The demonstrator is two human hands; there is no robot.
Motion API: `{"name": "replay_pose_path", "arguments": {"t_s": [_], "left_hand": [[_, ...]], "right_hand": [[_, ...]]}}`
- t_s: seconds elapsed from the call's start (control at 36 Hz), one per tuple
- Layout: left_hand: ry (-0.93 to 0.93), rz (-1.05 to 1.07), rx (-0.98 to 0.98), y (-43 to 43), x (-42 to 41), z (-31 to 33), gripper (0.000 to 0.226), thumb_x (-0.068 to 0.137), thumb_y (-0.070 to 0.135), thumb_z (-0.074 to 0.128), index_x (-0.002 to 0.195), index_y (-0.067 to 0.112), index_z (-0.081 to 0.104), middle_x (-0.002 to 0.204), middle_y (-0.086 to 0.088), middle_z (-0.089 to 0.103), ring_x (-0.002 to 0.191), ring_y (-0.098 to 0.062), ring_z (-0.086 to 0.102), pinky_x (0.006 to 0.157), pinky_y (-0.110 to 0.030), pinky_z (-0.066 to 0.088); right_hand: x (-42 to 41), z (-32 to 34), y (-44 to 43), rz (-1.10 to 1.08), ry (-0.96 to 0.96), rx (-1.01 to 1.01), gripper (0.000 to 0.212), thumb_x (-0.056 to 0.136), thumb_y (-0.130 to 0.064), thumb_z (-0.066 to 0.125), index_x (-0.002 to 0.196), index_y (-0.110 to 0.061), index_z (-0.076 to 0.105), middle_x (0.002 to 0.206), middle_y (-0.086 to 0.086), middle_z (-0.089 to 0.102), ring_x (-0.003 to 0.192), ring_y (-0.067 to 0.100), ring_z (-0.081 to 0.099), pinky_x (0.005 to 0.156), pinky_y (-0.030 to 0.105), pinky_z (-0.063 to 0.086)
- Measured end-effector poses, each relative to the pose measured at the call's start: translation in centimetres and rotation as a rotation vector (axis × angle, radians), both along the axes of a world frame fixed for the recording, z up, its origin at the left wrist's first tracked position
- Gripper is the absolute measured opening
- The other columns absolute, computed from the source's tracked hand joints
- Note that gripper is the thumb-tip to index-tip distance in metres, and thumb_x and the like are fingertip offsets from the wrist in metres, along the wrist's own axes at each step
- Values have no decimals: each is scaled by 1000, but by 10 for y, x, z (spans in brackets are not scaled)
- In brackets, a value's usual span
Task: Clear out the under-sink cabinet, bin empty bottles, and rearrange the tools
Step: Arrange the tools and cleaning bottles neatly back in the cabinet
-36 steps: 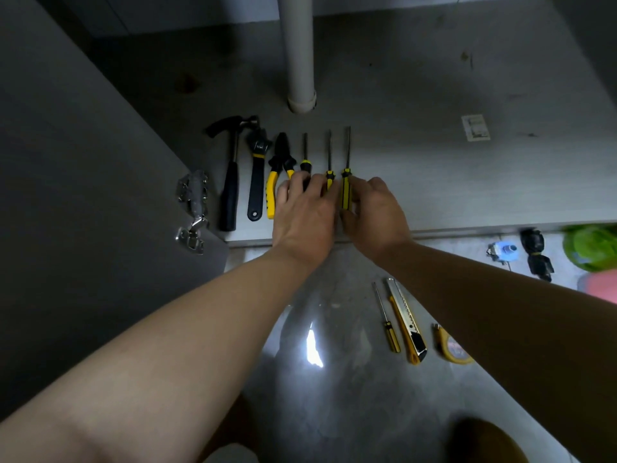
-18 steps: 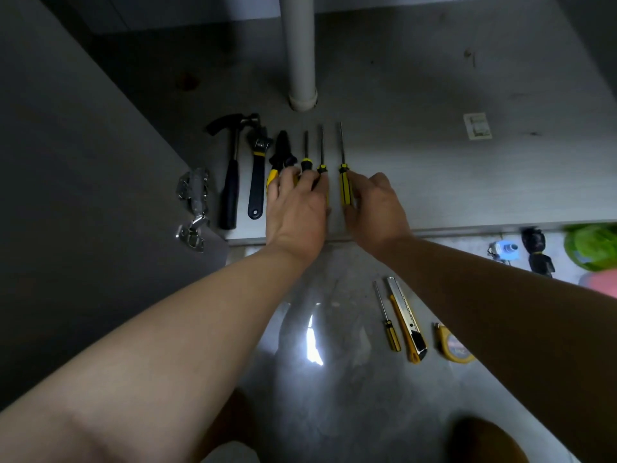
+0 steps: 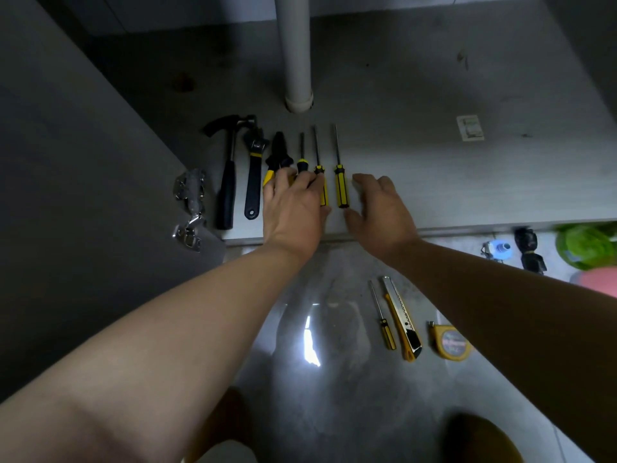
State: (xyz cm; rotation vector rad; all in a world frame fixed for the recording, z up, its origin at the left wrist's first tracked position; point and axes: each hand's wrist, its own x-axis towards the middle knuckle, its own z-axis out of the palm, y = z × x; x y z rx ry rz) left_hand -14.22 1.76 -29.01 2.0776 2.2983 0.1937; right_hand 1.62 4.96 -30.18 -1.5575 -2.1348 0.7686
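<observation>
Six tools [image 3: 253,175] rowed on cabinet floor [image 3: 434,168]. Left hand [image 3: 293,208] flat over pliers [image 3: 278,152], screwdriver handles [image 3: 323,193]; right hand [image 3: 380,208] relaxed, empty, beside rightmost screwdriver [image 3: 341,187]. Risk: careless nudge rolls round handles, skews row.

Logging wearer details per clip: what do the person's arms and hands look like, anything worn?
The left hand and right hand are bare: no gloves, rings or watch. The left forearm and right forearm are uncovered to the frame's edge, no sleeve showing.
</observation>
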Motion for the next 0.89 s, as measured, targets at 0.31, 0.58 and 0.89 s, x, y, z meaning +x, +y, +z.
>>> {"name": "replay_pose_path", "arguments": {"t_s": [0.31,0.58,0.89], "left_hand": [[16,-248,190,-37,35,7,29,94,27,58,121,18,57,118,-6,54,109,-26,48,89,-38,43],[-290,-558,-577,-112,85,-50,48,96,26,56,143,27,50,130,-9,55,118,-32,57,92,-39,50],[-198,-486,-731,-124,98,-68,50,93,23,66,140,14,51,135,-16,46,124,-35,52,103,-43,46]], "right_hand": [[87,4,-37,411,-467,-181,19,96,-36,52,81,-25,53,70,-7,57,69,20,61,62,31,49],[106,-41,-69,273,-662,-676,39,84,-48,75,82,-18,50,67,-4,61,51,7,61,44,17,41],[98,-56,-91,76,-643,-735,18,87,-20,74,94,-9,63,71,6,69,52,19,72,55,35,63]]}}
